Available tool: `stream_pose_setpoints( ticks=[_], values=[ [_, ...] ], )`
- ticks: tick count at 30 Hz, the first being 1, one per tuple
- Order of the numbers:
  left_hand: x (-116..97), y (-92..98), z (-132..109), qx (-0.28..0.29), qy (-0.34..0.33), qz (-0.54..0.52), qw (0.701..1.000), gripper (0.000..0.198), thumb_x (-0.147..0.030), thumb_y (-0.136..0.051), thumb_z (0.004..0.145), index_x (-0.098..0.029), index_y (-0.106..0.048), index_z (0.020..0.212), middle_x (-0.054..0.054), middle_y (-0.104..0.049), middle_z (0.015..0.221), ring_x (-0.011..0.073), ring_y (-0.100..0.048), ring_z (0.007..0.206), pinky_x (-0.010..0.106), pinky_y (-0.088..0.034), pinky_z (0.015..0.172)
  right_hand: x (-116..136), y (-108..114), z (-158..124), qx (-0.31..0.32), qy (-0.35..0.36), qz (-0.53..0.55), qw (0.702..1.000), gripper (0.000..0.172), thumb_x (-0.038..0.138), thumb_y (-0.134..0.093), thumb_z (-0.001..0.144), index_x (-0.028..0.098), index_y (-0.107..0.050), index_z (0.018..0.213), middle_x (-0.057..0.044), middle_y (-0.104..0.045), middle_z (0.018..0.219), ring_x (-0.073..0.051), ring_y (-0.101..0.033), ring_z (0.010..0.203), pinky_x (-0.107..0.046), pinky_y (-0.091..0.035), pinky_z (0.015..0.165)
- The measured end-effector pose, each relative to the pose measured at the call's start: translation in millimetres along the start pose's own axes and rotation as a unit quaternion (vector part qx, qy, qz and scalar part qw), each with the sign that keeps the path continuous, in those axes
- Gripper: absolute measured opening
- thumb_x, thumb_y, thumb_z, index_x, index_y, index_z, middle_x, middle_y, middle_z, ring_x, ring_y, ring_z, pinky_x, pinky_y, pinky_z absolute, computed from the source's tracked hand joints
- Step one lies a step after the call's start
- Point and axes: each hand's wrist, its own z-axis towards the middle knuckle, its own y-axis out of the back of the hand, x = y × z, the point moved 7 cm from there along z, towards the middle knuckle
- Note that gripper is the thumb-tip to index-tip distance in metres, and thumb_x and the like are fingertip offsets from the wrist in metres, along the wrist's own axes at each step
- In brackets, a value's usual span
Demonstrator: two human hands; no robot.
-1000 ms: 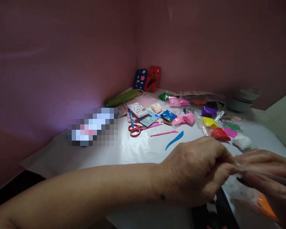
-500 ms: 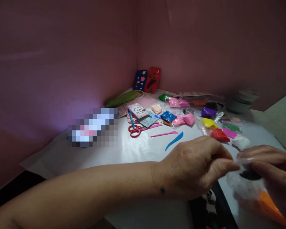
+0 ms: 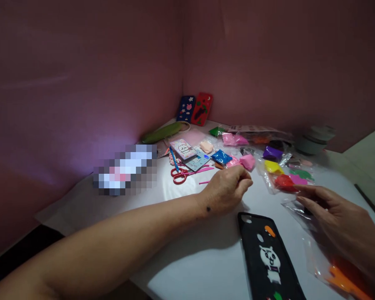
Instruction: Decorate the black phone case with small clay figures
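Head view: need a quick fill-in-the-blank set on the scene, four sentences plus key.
1. The clear bag is held in the person's ____.
2. The phone case bearing a white figure is ____.
3. The scissors have ____ handles.
4. The yellow packet lies between the red packet and the ____ one.

Missing words: right hand; black; red; purple.

Over in the corner a dark blue case (image 3: pixel 183 113) and a red case (image 3: pixel 206 102) stand propped side by side by the pink wall (image 3: pixel 262 62). Nearer lies something long and green (image 3: pixel 162 133), then a patterned card (image 3: pixel 183 148) overlapping a bluish one (image 3: pixel 198 161), red-handled scissors (image 3: pixel 179 181) and a blue pen (image 3: pixel 173 158) just beside
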Motion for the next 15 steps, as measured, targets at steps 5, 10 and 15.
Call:
stream_pose_setpoints(
  ticks=[5,10,15],
  values=[
    [4.6,0.7,0.3,-0.001,0.007,0.041,0.999,0.011,-0.017,-0.049,0.086,-0.017,-0.055,0.077,0.0,-0.059,0.072,0.0137,-0.052,0.068,0.027,-0.043,0.068,4.7,7.8,1.1,-0.015,0.028,-0.015,0.999,0.037,0.048,-0.048,0.08,0.023,-0.067,0.1,-0.007,-0.068,0.099,-0.025,-0.065,0.076,-0.036,-0.048,0.071],
    [6.7,2.3,1.0,-0.001,0.014,0.057,0.998,0.012,-0.017,-0.048,0.086,-0.017,-0.057,0.077,0.0,-0.059,0.07,0.0142,-0.053,0.067,0.027,-0.043,0.068,-12.8,9.8,13.0,-0.037,-0.002,-0.085,0.996,0.046,0.043,-0.046,0.081,0.011,-0.065,0.108,-0.019,-0.063,0.097,-0.034,-0.06,0.084,-0.046,-0.041,0.081],
    [9.7,-1.4,1.1,0.002,0.006,0.062,0.998,0.013,-0.015,-0.048,0.085,-0.016,-0.057,0.076,0.002,-0.061,0.074,0.0151,-0.053,0.069,0.029,-0.044,0.07,-30.7,-13.4,21.6,0.056,-0.007,-0.095,0.994,0.049,0.048,-0.049,0.077,0.012,-0.068,0.103,-0.018,-0.066,0.087,-0.038,-0.058,0.09,-0.047,-0.039,0.086]
  ],
)
